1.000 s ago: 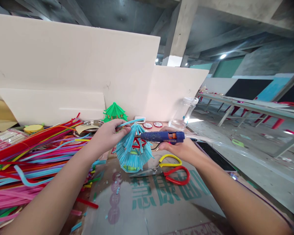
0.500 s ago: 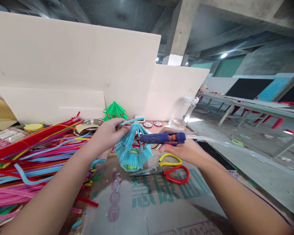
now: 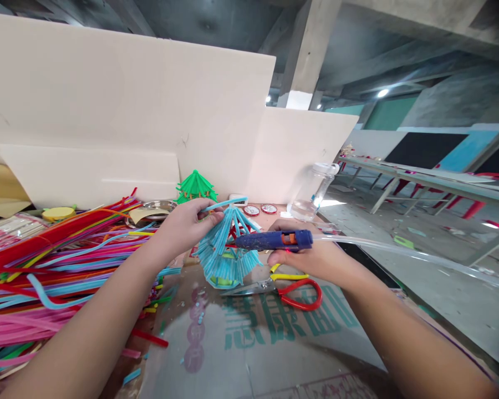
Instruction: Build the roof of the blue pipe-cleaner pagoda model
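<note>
A light-blue pipe cleaner [image 3: 228, 204] is pinched in my left hand [image 3: 189, 221], which rests against the upper left of a blue tiered roof model [image 3: 222, 260]. Red framing shows through a gap in the model's upper tier. My right hand [image 3: 303, 255] grips a dark-blue hot glue gun [image 3: 270, 240], its nozzle pointing left into that gap. A long clear glue stick [image 3: 382, 246] trails out of the gun's back to the right. Scissors with one red and one yellow handle [image 3: 301, 293] lie on the cardboard just below the gun, blades toward the model.
Bundles of coloured pipe cleaners [image 3: 75, 266] cover the left side. A green roof model [image 3: 196, 185] stands behind, near a metal bowl [image 3: 160, 208]. A clear bottle [image 3: 314, 191] is at the back right. Printed cardboard [image 3: 216, 354] lies in front. White boards [image 3: 128, 105] rise behind.
The glue gun and my right hand have shifted slightly down, and the nozzle sits a little lower against the model. My left hand keeps its place with the pipe cleaner.
</note>
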`<state>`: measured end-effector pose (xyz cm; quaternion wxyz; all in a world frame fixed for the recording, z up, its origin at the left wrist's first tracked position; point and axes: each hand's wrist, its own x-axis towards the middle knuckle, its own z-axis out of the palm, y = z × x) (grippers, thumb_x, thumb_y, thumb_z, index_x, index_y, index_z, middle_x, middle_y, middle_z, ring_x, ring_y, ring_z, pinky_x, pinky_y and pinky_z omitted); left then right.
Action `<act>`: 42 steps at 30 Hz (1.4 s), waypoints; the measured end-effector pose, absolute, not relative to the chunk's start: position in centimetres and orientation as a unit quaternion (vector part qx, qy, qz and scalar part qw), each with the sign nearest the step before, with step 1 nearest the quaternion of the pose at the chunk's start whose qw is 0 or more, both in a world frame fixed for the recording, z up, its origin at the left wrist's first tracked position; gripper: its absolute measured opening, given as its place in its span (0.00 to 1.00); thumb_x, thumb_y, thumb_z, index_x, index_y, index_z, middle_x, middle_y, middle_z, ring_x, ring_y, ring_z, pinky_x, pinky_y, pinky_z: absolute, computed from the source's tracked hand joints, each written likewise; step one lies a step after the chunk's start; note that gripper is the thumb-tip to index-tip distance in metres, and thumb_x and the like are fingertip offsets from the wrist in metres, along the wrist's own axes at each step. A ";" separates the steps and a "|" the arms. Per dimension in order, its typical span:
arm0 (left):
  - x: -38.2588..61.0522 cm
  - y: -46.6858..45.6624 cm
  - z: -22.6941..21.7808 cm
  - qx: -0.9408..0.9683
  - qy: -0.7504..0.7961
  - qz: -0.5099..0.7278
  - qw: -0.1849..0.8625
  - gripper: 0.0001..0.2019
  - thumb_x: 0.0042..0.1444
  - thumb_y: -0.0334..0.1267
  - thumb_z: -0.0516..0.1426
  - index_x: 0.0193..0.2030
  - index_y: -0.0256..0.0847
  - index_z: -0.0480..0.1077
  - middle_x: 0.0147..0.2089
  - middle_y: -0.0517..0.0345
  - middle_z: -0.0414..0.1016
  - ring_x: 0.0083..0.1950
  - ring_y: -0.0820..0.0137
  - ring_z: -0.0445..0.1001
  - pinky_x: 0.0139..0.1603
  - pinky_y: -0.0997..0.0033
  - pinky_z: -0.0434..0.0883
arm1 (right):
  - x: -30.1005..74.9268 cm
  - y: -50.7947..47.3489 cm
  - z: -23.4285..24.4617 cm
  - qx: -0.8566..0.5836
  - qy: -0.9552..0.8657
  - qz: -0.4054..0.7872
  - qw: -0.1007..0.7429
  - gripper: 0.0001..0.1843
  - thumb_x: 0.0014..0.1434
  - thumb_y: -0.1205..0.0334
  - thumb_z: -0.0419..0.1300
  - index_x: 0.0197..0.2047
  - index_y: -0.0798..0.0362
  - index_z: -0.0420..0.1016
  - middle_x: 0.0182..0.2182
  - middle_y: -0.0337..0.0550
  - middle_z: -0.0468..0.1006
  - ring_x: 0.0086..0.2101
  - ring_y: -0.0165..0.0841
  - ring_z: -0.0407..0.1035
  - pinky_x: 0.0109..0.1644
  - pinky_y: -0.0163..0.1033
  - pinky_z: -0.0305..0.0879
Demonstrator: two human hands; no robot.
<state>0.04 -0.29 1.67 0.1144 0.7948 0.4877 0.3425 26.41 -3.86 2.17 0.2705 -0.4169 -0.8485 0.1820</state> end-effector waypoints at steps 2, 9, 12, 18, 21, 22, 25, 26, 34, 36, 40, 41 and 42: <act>0.0 -0.2 1.7 0.797 0.487 0.341 0.109 0.22 0.60 0.55 0.50 0.43 0.39 0.74 0.33 0.58 0.74 0.31 0.69 0.67 0.31 0.72 0.60 | 26.5 -4.0 2.3 -0.411 -0.859 0.151 0.263 0.18 0.53 0.46 0.66 0.33 0.51 0.70 0.29 0.37 0.74 0.29 0.31 0.66 0.32 0.35 0.58; 0.1 -0.2 1.7 0.802 0.489 0.334 0.079 0.20 0.61 0.52 0.50 0.41 0.38 0.73 0.33 0.57 0.73 0.30 0.69 0.67 0.31 0.72 0.59 | 26.0 -5.3 3.4 -0.419 -0.877 0.085 0.221 0.20 0.52 0.42 0.66 0.36 0.50 0.73 0.29 0.36 0.77 0.29 0.30 0.68 0.32 0.34 0.55; 0.1 -0.2 1.7 0.804 0.486 0.335 0.074 0.20 0.61 0.52 0.50 0.41 0.38 0.73 0.33 0.58 0.72 0.30 0.69 0.66 0.31 0.72 0.59 | 25.8 -5.5 3.6 -0.417 -0.882 0.075 0.209 0.21 0.52 0.41 0.66 0.37 0.50 0.73 0.28 0.35 0.77 0.29 0.30 0.69 0.31 0.34 0.54; 0.1 -0.2 1.8 0.804 0.486 0.335 0.071 0.19 0.61 0.51 0.50 0.40 0.38 0.73 0.30 0.59 0.70 0.29 0.70 0.65 0.31 0.72 0.58 | 26.1 -5.1 3.4 -0.414 -0.884 0.069 0.204 0.21 0.52 0.41 0.65 0.37 0.50 0.73 0.27 0.34 0.76 0.28 0.29 0.67 0.30 0.33 0.54; 0.1 -0.2 1.8 0.805 0.487 0.333 0.068 0.19 0.61 0.51 0.50 0.40 0.38 0.73 0.30 0.59 0.70 0.29 0.70 0.65 0.30 0.72 0.58 | 26.1 -5.1 3.3 -0.404 -0.891 0.059 0.198 0.22 0.53 0.40 0.64 0.39 0.50 0.73 0.29 0.36 0.77 0.29 0.30 0.69 0.31 0.34 0.56; 0.1 -0.2 1.8 0.805 0.486 0.332 0.068 0.19 0.61 0.51 0.50 0.40 0.38 0.73 0.31 0.59 0.70 0.29 0.70 0.65 0.30 0.72 0.58 | 26.1 -5.2 3.3 -0.393 -0.896 0.048 0.200 0.23 0.53 0.40 0.64 0.41 0.50 0.73 0.30 0.36 0.78 0.30 0.31 0.70 0.32 0.34 0.56; 0.1 -0.2 1.8 0.806 0.487 0.331 0.064 0.19 0.61 0.52 0.50 0.40 0.38 0.73 0.32 0.58 0.71 0.30 0.70 0.66 0.31 0.72 0.58 | 25.9 -5.4 3.1 -0.361 -0.910 -0.009 0.204 0.25 0.53 0.38 0.63 0.41 0.51 0.73 0.30 0.40 0.79 0.32 0.33 0.72 0.34 0.36 0.58; 0.1 -0.2 1.7 0.806 0.486 0.332 0.063 0.19 0.61 0.52 0.50 0.40 0.38 0.73 0.32 0.58 0.71 0.30 0.70 0.66 0.31 0.72 0.58 | 25.8 -5.5 3.1 -0.355 -0.913 -0.026 0.200 0.25 0.53 0.38 0.63 0.41 0.51 0.74 0.30 0.41 0.79 0.31 0.34 0.72 0.34 0.36 0.58; 0.1 -0.1 1.5 0.804 0.487 0.333 0.069 0.20 0.62 0.53 0.50 0.42 0.38 0.73 0.35 0.57 0.73 0.31 0.69 0.67 0.32 0.71 0.59 | 25.7 -5.9 2.9 -0.360 -0.910 -0.046 0.200 0.24 0.54 0.39 0.62 0.42 0.50 0.73 0.30 0.39 0.79 0.31 0.34 0.73 0.32 0.36 0.58; 0.1 0.0 1.5 0.804 0.487 0.334 0.072 0.20 0.62 0.53 0.49 0.43 0.39 0.73 0.35 0.57 0.73 0.32 0.68 0.68 0.33 0.71 0.60 | 25.7 -6.0 3.0 -0.369 -0.907 -0.043 0.199 0.24 0.54 0.38 0.62 0.41 0.51 0.73 0.30 0.39 0.79 0.31 0.34 0.74 0.32 0.37 0.58; 0.2 0.0 1.5 0.803 0.482 0.342 0.078 0.20 0.61 0.52 0.50 0.42 0.38 0.73 0.35 0.57 0.73 0.34 0.67 0.69 0.33 0.71 0.60 | 25.7 -6.1 3.1 -0.369 -0.905 -0.048 0.207 0.24 0.54 0.38 0.62 0.40 0.50 0.73 0.30 0.39 0.79 0.31 0.34 0.73 0.32 0.37 0.58; 0.2 0.0 1.6 0.803 0.480 0.343 0.081 0.20 0.61 0.52 0.50 0.42 0.38 0.73 0.35 0.57 0.73 0.34 0.67 0.69 0.33 0.71 0.61 | 25.7 -6.1 3.1 -0.367 -0.906 -0.046 0.207 0.23 0.55 0.39 0.62 0.40 0.50 0.72 0.30 0.39 0.79 0.30 0.34 0.73 0.32 0.37 0.58; 0.3 -0.1 1.6 0.803 0.480 0.343 0.085 0.20 0.61 0.52 0.50 0.42 0.38 0.73 0.35 0.57 0.73 0.34 0.67 0.69 0.33 0.70 0.61 | 25.7 -6.0 3.1 -0.367 -0.906 -0.043 0.206 0.23 0.55 0.39 0.62 0.40 0.50 0.72 0.29 0.39 0.79 0.30 0.34 0.73 0.32 0.36 0.58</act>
